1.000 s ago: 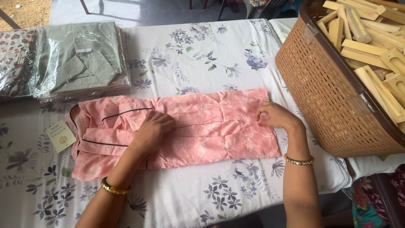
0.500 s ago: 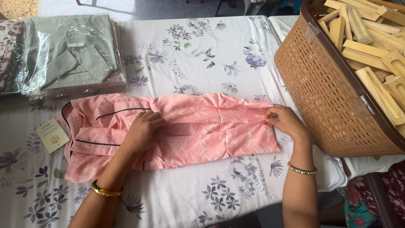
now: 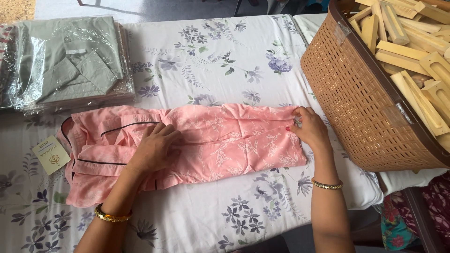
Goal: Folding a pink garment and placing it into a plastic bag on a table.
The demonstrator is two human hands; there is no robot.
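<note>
Your hands are on the pink garment.

Your left hand (image 3: 154,147) lies flat and open, pressing the pink garment (image 3: 211,145) mid-length; your right hand (image 3: 309,131) pinches its right edge. It looks light, soft and limp: take it by the hems or folds. It lies on a bench under a floral sheet (image 3: 211,56), beside a brown basket (image 3: 365,107) and bagged grey shirts (image 3: 70,61).
</note>
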